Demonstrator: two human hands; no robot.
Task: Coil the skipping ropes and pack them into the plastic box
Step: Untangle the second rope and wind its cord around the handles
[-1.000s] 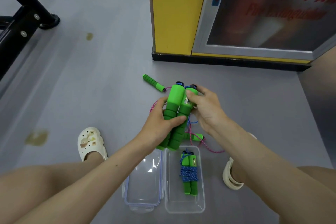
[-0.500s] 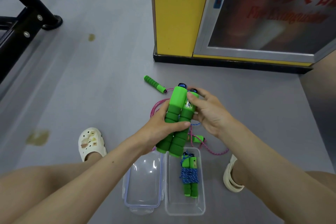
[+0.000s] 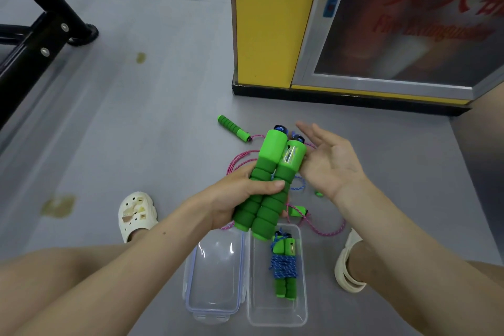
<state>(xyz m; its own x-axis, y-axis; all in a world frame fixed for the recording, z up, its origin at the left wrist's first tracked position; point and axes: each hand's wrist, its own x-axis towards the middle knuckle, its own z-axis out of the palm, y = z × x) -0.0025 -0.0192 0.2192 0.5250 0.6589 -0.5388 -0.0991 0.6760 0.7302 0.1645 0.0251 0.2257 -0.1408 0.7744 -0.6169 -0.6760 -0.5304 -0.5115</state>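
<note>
The two thick green foam handles of a blue-corded skipping rope are held side by side above the grey floor. They are gripped round their ribbed middles by the left hand, fingers and thumb curled about them. The right hand is open, palm up, fingers straight, just beside the upper end of the right handle; contact cannot be told. A little thin blue cord is seen hanging loose beneath.

The step in hand is judged to be the start of coiling: the handles are paired, the cord not yet wound. The next move is likely to call for the cord to be caught by the free hand and wrapped round the pair, kept clear of the pink braided rope lying tangled on the floor below.

The clear rectangular plastic box stands nearer the person, one wound green-and-blue bundle laid lengthwise in it; room is left beside that for a second. Its clear lid lies against its left wall. Open floor is offered to the left; the far side is closed off by the yellow cabinet.
</note>
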